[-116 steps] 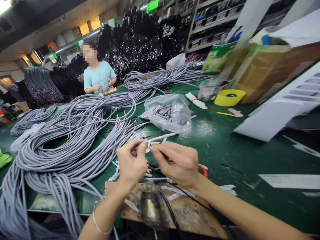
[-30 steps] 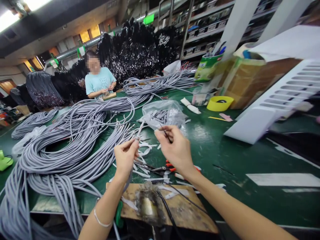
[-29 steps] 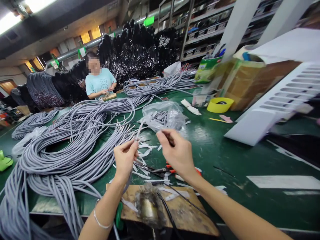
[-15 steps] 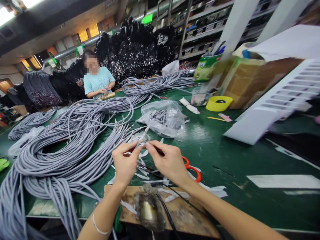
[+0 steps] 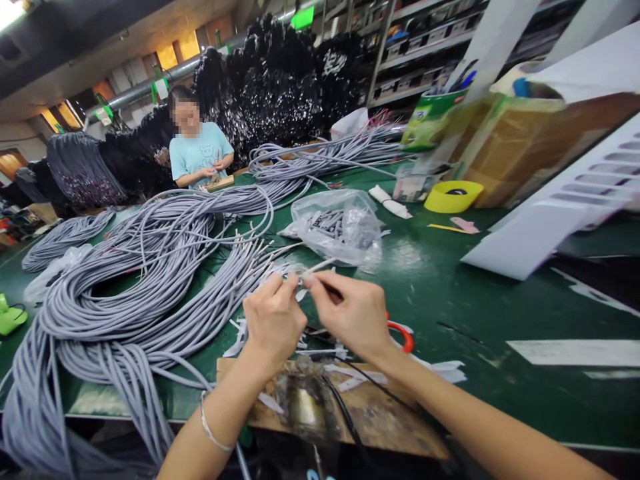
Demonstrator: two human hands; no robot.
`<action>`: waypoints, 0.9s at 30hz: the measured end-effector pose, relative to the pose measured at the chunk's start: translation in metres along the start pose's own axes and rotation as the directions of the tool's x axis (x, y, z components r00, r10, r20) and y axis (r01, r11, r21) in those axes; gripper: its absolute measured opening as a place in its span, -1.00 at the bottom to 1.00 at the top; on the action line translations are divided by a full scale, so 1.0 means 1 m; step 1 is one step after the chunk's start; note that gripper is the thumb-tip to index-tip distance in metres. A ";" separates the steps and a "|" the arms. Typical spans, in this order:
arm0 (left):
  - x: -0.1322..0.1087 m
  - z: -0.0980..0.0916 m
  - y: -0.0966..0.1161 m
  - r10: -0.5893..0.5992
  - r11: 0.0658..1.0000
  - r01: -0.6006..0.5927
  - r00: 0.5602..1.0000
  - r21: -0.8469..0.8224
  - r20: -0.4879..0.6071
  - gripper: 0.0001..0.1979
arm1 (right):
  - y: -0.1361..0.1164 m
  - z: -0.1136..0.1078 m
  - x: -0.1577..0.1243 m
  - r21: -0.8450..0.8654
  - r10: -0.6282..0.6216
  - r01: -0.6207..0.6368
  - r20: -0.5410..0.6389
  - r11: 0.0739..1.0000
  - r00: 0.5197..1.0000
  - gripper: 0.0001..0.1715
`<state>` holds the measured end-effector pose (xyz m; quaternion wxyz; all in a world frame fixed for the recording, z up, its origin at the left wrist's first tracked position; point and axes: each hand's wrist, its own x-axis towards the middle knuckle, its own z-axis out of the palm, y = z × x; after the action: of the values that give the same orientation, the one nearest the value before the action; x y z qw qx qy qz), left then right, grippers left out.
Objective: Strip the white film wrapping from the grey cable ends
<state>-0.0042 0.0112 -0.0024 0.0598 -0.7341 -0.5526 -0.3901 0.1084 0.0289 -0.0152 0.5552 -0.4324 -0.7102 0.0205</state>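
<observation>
A second ago the two hands were apart, the right one lifted toward the plastic bag (image 5: 340, 227). Half a second ago they had drawn together, and now they are pressed fingertip to fingertip over the same spot, a little lower and nearer the body.

The left hand (image 5: 274, 320) has thumb and forefinger closed tight on a grey cable end (image 5: 316, 268), with the other fingers (image 5: 283, 285) curled in behind them. The pale tip of the cable pokes out just past the pinch, pointing away toward the bag. The right hand (image 5: 350, 313) meets it from the other side, and its forefinger and thumb are also narrowed to a pinch on the cable end, touching the left fingertips. A thin dark piece shows under the right forefinger, too blurred to tell what it is.

Just beyond the fingertips lies the clear bag of short grey pieces. Under the right wrist, on the green table (image 5: 450, 293), lie scissors (image 5: 403, 335) with red handles, among white scraps. Below both wrists, nearer the body, sits a stained wooden board (image 5: 380, 420). Out past the left knuckles spreads the big grey cable bundle (image 5: 140, 280), and far beyond it a co-worker (image 5: 197, 153) sits with both hands busy
</observation>
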 end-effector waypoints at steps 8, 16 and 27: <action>0.007 0.004 -0.006 -0.173 0.932 0.175 0.984 -0.317 0.037 -0.80 | -0.015 -0.009 -0.001 -0.011 -0.016 0.015 -0.095 1.000 0.995 -0.69; 0.020 0.002 -0.022 -0.383 0.679 0.419 0.903 -0.603 0.196 -0.80 | -0.020 -0.009 0.011 0.225 0.106 -0.061 -0.195 0.972 0.975 -0.86; 0.013 -0.004 -0.008 -0.334 0.579 0.373 0.920 -0.725 0.207 -0.82 | -0.006 0.001 0.027 0.546 0.441 -0.538 0.311 0.642 0.842 -0.62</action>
<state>-0.0121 0.0217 0.0058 -0.3412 -0.5759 -0.4770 -0.5695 0.1041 0.0425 0.0082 0.5832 -0.4010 -0.5589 0.4320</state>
